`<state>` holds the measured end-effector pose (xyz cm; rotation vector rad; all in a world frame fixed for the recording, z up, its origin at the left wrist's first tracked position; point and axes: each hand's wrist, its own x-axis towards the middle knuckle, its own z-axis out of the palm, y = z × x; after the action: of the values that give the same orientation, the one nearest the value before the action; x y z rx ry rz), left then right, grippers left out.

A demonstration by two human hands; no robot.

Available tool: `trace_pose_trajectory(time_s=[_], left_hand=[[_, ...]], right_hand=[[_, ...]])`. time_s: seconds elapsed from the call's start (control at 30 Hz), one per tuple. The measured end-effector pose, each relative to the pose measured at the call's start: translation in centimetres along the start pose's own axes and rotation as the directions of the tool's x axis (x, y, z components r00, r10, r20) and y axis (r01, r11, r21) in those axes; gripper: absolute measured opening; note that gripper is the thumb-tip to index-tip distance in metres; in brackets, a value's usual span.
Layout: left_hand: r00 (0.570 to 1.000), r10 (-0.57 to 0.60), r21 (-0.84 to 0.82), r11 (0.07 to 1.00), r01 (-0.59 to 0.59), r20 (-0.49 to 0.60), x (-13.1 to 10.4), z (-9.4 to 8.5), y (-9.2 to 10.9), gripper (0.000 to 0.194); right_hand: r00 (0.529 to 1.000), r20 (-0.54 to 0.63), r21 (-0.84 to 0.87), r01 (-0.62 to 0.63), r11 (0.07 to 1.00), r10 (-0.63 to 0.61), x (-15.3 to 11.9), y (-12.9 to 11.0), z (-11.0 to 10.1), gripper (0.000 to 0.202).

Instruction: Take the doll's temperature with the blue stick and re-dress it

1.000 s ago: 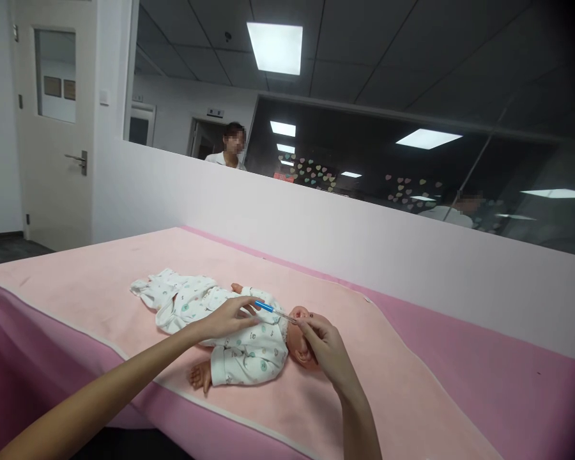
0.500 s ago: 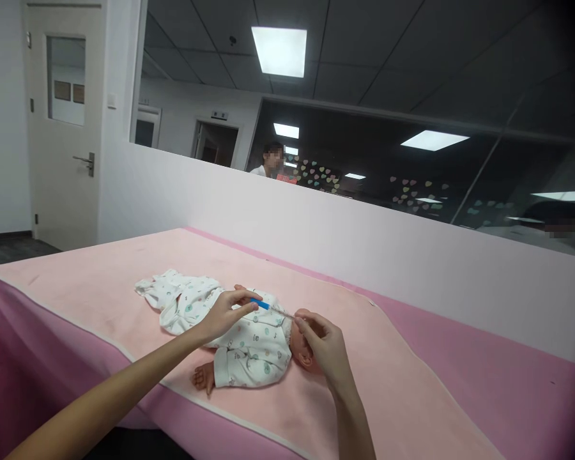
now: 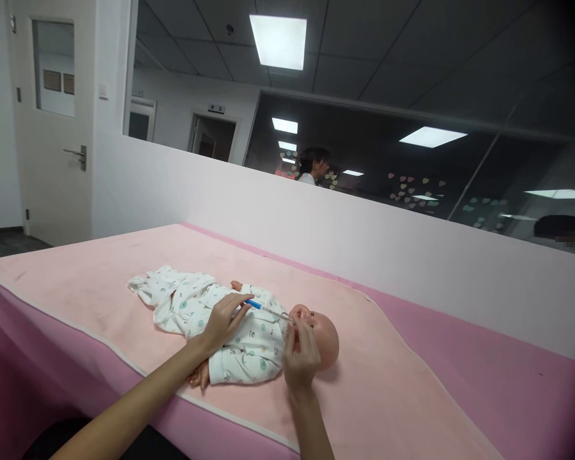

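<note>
A doll (image 3: 323, 335) in a white patterned baby suit (image 3: 253, 338) lies on its back, its head to the right. Above its chest is a thin clear thermometer (image 3: 274, 313) with a blue end, slanting down toward the chin. My left hand (image 3: 225, 321) pinches the blue end between thumb and fingers, the wrist passing over the doll's near arm. With fingers closed at the thin end, my right hand (image 3: 303, 358) is beside the doll's chin and covers part of its cheek and neck. The exact fingertip contact is partly hidden.
A pale pink mat (image 3: 388, 396) covers the table over a darker pink cloth (image 3: 508, 345). Behind it rises a white low wall (image 3: 364, 233) with a window above. A person (image 3: 311, 169) shows through the glass. A door (image 3: 52, 160) stands at the left.
My right hand has moved left and a little down, uncovering the doll's face and head. The thermometer and left hand have shifted slightly left. The person behind the glass has moved right.
</note>
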<state>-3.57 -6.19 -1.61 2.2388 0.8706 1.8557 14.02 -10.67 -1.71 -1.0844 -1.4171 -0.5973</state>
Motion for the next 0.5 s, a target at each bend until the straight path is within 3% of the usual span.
trace_pose_trajectory(time_s=[0.17, 0.33, 0.5], left_hand=[[0.997, 0.064, 0.044, 0.997, -0.062, -0.054, -0.5, -0.23, -0.7, 0.024], [0.991, 0.094, 0.035, 0.995, -0.091, -0.098, -0.68, -0.05, -0.94, 0.023], [0.993, 0.056, 0.028, 0.998, -0.053, -0.103, -0.76, -0.03, -0.91, 0.022]], right_hand=[[0.991, -0.033, -0.096, 0.127, 0.987, -0.131, -0.97, -0.26, 0.19, 0.021], [0.944, -0.182, -0.081, 0.266, 0.961, -0.276, -1.07, -0.14, 0.52, 0.027], [0.933, -0.175, -0.06, 0.308, 0.95, -0.313, -1.09, 0.13, 0.8, 0.034]])
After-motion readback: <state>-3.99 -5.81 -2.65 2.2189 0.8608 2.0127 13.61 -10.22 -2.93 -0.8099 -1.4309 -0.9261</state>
